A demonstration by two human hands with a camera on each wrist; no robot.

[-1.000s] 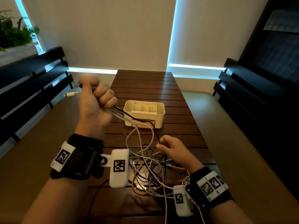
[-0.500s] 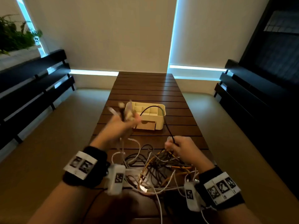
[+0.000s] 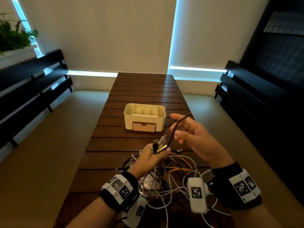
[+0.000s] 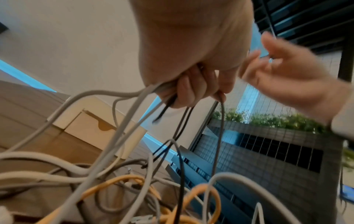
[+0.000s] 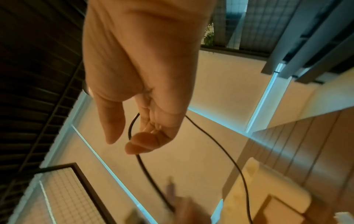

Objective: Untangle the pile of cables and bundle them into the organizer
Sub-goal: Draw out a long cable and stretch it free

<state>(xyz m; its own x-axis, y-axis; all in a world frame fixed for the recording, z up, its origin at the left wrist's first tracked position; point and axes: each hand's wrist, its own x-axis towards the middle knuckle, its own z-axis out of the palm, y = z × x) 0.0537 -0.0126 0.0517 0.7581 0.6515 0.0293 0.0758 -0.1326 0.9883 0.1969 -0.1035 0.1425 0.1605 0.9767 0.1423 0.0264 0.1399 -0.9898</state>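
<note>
From the head view, the left hand (image 3: 153, 155) is closed around a bunch of cable ends (image 3: 159, 144), their plugs sticking up above the fist, over the tangled pile of white, orange and dark cables (image 3: 172, 175) on the dark slatted wooden table (image 3: 144, 89). The cream plastic organizer with open compartments and a small front drawer (image 3: 144, 116) stands farther along the table, apart from the pile. The right hand (image 3: 194, 135) is raised beside it with fingers spread and loose, a thin black cable (image 3: 175, 129) arcing across them.

The left wrist view shows what the head view hides: the fingers (image 4: 191, 87) curled tight on grey and black strands hanging down into the pile.

The right wrist view shows the black cable looped loosely over the relaxed fingers (image 5: 113, 121), not pinched.
</note>
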